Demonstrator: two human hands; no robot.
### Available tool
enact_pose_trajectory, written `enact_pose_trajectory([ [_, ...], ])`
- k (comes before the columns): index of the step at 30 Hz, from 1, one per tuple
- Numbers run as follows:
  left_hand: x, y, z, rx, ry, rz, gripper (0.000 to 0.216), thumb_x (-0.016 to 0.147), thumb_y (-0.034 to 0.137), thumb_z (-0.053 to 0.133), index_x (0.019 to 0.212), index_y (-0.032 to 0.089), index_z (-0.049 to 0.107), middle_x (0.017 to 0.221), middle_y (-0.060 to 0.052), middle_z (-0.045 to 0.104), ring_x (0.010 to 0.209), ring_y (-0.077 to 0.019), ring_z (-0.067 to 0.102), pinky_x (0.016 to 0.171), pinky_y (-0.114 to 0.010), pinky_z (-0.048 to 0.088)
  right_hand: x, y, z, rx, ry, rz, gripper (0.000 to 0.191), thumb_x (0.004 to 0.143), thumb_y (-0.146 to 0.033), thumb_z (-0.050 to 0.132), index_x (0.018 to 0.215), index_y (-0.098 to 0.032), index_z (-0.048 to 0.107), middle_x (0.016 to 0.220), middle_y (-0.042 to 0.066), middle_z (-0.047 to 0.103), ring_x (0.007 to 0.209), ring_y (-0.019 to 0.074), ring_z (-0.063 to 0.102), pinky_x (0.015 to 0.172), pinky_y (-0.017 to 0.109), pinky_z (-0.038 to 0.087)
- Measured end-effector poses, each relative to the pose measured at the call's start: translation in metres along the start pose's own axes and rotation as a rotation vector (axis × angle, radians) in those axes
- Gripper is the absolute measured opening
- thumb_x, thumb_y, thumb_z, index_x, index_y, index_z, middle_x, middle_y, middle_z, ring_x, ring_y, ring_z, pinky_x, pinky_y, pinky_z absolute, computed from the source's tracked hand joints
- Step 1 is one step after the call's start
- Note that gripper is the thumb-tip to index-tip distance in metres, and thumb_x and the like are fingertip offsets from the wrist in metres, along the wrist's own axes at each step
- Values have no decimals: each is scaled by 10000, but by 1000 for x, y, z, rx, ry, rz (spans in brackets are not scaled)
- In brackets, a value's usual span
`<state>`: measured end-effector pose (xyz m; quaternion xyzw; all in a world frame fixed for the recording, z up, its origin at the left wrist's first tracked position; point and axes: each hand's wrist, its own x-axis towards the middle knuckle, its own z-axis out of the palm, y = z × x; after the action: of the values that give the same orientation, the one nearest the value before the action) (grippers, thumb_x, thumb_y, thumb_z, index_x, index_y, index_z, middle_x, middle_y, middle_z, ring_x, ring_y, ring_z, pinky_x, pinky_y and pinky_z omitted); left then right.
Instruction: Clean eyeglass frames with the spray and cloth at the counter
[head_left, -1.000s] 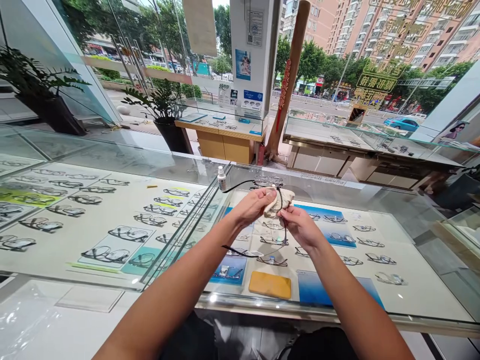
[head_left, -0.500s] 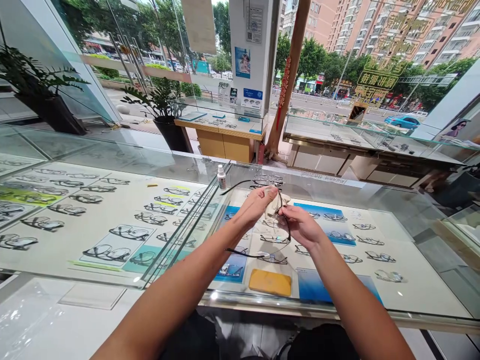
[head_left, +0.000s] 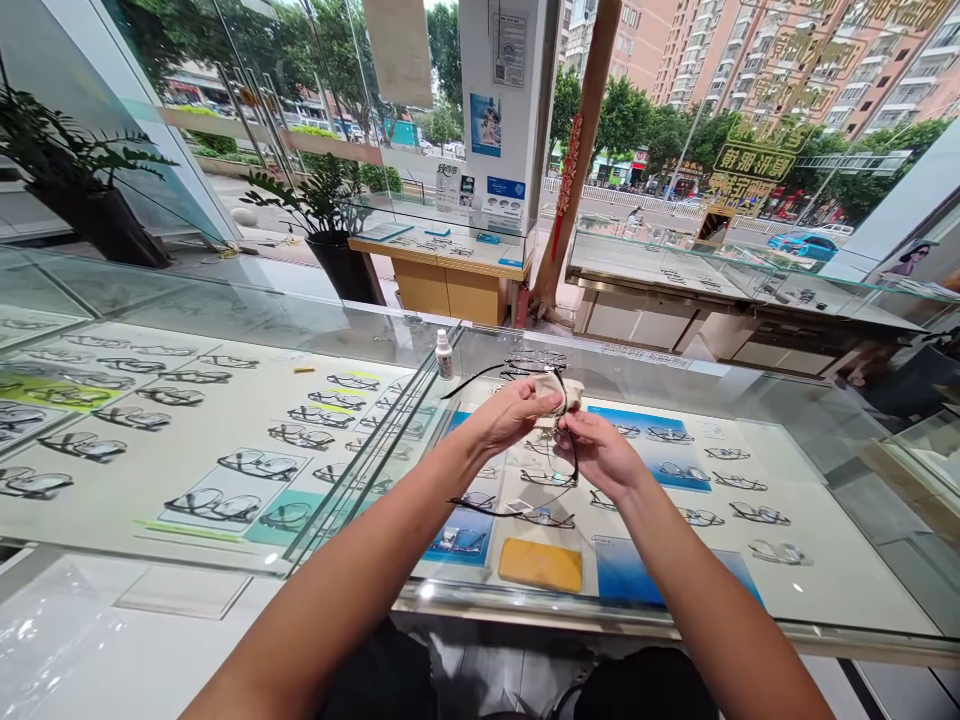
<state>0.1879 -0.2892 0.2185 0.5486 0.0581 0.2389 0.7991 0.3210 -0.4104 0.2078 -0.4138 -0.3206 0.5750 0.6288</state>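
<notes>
Between my hands, above the glass counter, is a pair of eyeglasses (head_left: 576,462) with dark temples, both of which stretch out to the left. My left hand (head_left: 517,412) is closed on a pale cloth (head_left: 571,392), its thumb pressing the cloth against the upper lens area. Lower down, my right hand (head_left: 602,452) pinches the frame near its middle and holds the glasses on edge. The lens under the cloth is hidden. A small white bottle (head_left: 444,356) stands upright on the counter, beyond my left hand.
The glass display counter (head_left: 847,520) holds rows of eyeglasses on white and blue panels. Inside lies a yellow case (head_left: 540,565). A second glass case (head_left: 172,480) adjoins at left. Farther off are a wooden cabinet (head_left: 450,288), a potted plant (head_left: 337,250) and a slanted post (head_left: 577,150).
My left thumb has shifted down slightly over the cloth, and more cloth now shows above and right of it. My right hand keeps its hold on the glasses almost unmoved.
</notes>
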Motion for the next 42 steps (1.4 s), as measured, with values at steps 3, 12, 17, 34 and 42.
enact_pose_trajectory([
  [3, 1, -8, 1, 81, 101, 61, 387, 809, 517, 886, 847, 159, 743, 728, -31, 709, 663, -162, 633, 685, -270, 482, 0, 1, 1, 15, -10, -2, 372, 660, -461, 981, 740, -200, 729, 697, -6, 534, 666, 142, 424, 649, 300, 383],
  [12, 9, -3, -19, -86, 66, -64, 533, 822, 615, 849, 907, 94, 774, 837, -105, 767, 789, -187, 709, 766, -262, 553, 4, -2, -5, 66, 7, -75, 406, 641, -446, 993, 777, -181, 717, 751, -9, 525, 665, 126, 408, 613, 269, 359],
  [17, 7, 10, -40, -198, -10, -111, 459, 869, 524, 842, 982, 85, 775, 982, -162, 793, 845, -196, 738, 802, -272, 582, -27, -52, -3, -318, -39, -254, 383, 823, -557, 874, 790, -210, 715, 807, 12, 575, 737, 163, 480, 709, 307, 403],
  [34, -26, 29, -26, 27, -444, -356, 627, 639, 667, 939, 937, 133, 800, 902, -122, 777, 796, -239, 714, 748, -329, 550, -100, -161, 115, -2418, -664, -678, 214, 961, -96, 702, 801, -229, 651, 769, 19, 644, 786, 229, 481, 739, 390, 215],
  [42, -29, 32, -13, 83, -602, -350, 593, 667, 714, 898, 751, 157, 713, 596, -21, 578, 561, -157, 526, 549, -293, 436, -73, -139, 124, -2471, -735, -612, 181, 948, -85, 725, 837, -222, 683, 803, 14, 656, 820, 232, 495, 731, 380, 214],
])
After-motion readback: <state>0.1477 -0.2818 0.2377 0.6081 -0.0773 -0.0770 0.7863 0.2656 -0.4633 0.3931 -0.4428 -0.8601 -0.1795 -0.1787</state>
